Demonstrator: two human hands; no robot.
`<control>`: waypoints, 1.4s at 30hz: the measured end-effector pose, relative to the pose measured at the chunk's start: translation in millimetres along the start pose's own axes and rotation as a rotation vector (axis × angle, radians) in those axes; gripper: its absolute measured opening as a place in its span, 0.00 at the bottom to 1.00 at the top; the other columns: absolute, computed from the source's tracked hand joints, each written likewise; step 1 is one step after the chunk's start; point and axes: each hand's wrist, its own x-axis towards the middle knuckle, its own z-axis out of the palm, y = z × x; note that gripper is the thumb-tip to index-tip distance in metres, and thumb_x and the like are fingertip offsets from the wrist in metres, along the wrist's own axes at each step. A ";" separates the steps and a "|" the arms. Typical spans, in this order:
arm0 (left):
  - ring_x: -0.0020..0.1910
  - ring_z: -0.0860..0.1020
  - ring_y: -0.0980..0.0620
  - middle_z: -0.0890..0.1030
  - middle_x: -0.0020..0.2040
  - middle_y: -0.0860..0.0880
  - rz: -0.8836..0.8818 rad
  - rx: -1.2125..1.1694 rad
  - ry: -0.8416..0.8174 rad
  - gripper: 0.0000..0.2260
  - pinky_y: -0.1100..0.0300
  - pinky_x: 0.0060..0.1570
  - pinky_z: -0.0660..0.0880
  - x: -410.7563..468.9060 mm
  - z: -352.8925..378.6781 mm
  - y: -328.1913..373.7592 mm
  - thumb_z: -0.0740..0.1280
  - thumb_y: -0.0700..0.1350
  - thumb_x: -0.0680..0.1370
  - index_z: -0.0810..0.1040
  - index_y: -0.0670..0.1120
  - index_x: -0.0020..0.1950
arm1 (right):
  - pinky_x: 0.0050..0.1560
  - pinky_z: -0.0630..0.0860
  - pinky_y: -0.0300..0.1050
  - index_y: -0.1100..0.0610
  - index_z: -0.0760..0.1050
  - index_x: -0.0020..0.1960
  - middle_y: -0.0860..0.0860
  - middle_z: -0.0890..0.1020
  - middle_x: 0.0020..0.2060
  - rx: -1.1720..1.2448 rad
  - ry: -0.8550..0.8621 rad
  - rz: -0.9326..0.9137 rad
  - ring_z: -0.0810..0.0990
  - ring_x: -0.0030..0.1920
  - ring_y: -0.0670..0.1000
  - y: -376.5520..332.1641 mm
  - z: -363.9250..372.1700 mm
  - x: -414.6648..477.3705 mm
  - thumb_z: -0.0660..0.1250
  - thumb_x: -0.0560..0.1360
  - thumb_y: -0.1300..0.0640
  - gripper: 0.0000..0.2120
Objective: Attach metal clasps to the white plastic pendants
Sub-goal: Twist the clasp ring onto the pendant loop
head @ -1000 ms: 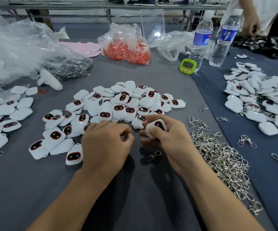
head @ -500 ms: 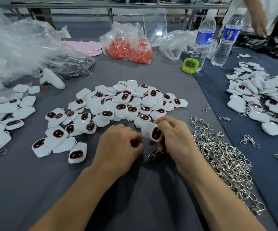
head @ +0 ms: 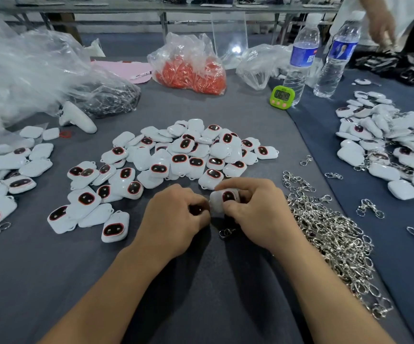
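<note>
My right hand [head: 258, 209] grips a white plastic pendant [head: 224, 198] with a dark red-rimmed face, held just above the grey cloth. My left hand [head: 173, 217] sits right beside it with curled fingers meeting the pendant's left edge; what its fingertips pinch is hidden. A metal clasp [head: 225, 232] lies or hangs under my hands, partly covered. A heap of loose pendants [head: 176, 155] spreads just beyond my hands. A pile of metal clasps [head: 330, 234] lies to the right of my right hand.
More pendants lie at the left edge [head: 7, 170] and on the blue cloth at right [head: 384, 145]. At the back stand a bag of red parts [head: 191, 68], clear plastic bags [head: 27, 70], a green timer [head: 282, 96] and two water bottles [head: 300, 58]. Another person's hand [head: 382, 28] works at far right.
My left hand has closed in on the right hand until they meet at the pendant. The pendant has been turned in my right hand, its dark face now upward.
</note>
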 end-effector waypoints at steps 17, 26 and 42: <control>0.35 0.76 0.50 0.81 0.32 0.53 0.270 0.366 0.122 0.04 0.54 0.42 0.69 -1.0 1.4 4.9 0.76 0.50 0.68 0.85 0.51 0.36 | 0.39 0.78 0.37 0.37 0.80 0.48 0.45 0.85 0.35 -0.064 0.043 -0.124 0.82 0.37 0.45 -4.3 6.5 -4.7 0.74 0.74 0.55 0.12; 0.39 0.73 0.54 0.79 0.35 0.56 0.065 0.114 0.074 0.05 0.56 0.40 0.67 1.4 -0.1 -2.5 0.72 0.54 0.72 0.86 0.56 0.42 | 0.35 0.72 0.29 0.41 0.84 0.45 0.40 0.83 0.32 -0.025 0.056 -0.021 0.79 0.34 0.40 -3.6 5.5 -1.5 0.71 0.71 0.61 0.14; 0.43 0.77 0.58 0.82 0.38 0.56 0.040 -0.164 -0.070 0.05 0.61 0.44 0.71 6.6 -2.6 -11.8 0.72 0.51 0.70 0.86 0.56 0.44 | 0.35 0.74 0.32 0.41 0.84 0.46 0.41 0.83 0.32 -0.022 0.024 -0.007 0.80 0.35 0.41 -3.0 3.5 -1.1 0.75 0.72 0.58 0.11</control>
